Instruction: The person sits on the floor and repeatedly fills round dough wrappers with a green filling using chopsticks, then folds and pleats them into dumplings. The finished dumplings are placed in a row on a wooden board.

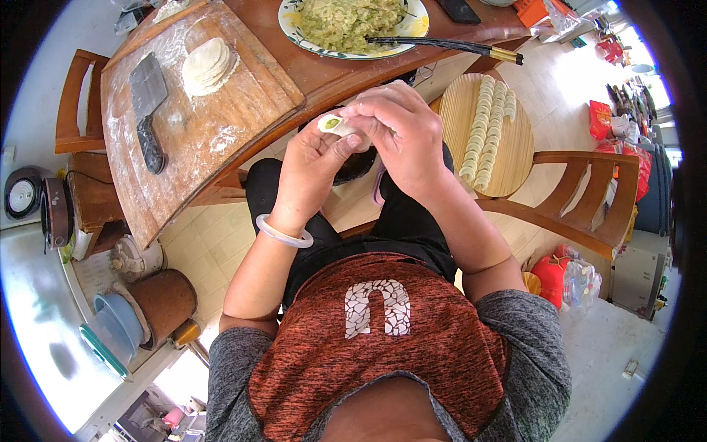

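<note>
A partly closed dumpling (338, 126), its green filling showing at one end, is held between my left hand (312, 166) and my right hand (406, 138). The fingertips of both hands pinch its dough above my lap. A plate (286, 25) of chopped green filling (348, 22) stands beyond them on the table, with dark chopsticks (442, 42) resting across its rim. To the left, a floured wooden board (221, 119) bears a stack of round dough wrappers (207, 63) and a cleaver (148, 91). Rows of finished dumplings (486, 124) lie on a round slatted wooden tray (519, 149) at the right.
The table edge (309, 105) runs just past my hands. A wooden chair (574, 193) is at the right beside the round tray, another chair (72, 105) beyond the board. A dark phone-like object (459, 10) lies on the table. Bags (558, 279) stand low at the right.
</note>
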{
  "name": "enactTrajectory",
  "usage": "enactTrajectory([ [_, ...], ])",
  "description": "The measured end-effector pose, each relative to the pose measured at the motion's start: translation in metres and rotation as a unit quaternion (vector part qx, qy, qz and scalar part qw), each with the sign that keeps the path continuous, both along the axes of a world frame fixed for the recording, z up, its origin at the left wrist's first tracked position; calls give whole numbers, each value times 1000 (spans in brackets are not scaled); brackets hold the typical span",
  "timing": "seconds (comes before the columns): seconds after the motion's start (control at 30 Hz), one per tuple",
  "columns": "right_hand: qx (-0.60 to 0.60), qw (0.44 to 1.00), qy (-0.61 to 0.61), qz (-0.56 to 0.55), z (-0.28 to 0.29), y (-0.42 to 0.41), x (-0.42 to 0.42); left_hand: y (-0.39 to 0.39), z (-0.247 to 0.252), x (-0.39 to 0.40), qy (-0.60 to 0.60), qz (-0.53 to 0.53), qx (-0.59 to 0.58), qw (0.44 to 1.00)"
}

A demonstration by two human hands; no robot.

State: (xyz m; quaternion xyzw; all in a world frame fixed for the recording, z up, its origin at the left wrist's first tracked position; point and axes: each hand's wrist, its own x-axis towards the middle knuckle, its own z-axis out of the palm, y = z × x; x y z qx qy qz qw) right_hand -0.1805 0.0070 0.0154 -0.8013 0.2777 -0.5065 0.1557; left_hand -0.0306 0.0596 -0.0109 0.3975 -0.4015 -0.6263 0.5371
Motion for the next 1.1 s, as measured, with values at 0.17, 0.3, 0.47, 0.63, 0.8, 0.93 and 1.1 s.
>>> enactTrajectory([
  [0.17,0,1000,14,4,3,-1,-1,2,-1,1,-49,-2,-46,998],
  [0.3,16,1000,17,8,4,-1,-1,1,1,-1,-46,5,-52,998],
  [0.47,58,998,17,-3,2,2,1,3,0,-2,-42,3,-45,998],
  [0.63,53,999,3,-4,1,3,3,2,0,0,-34,-12,-41,999],
  [0.8,25,999,14,27,0,-1,3,2,3,4,-138,-21,-35,990],
  [0.93,53,998,20,8,-2,-1,3,3,3,2,-127,-20,-41,991],
  [1.1,30,999,22,17,-3,-4,2,3,4,4,-133,-25,-34,990],
])
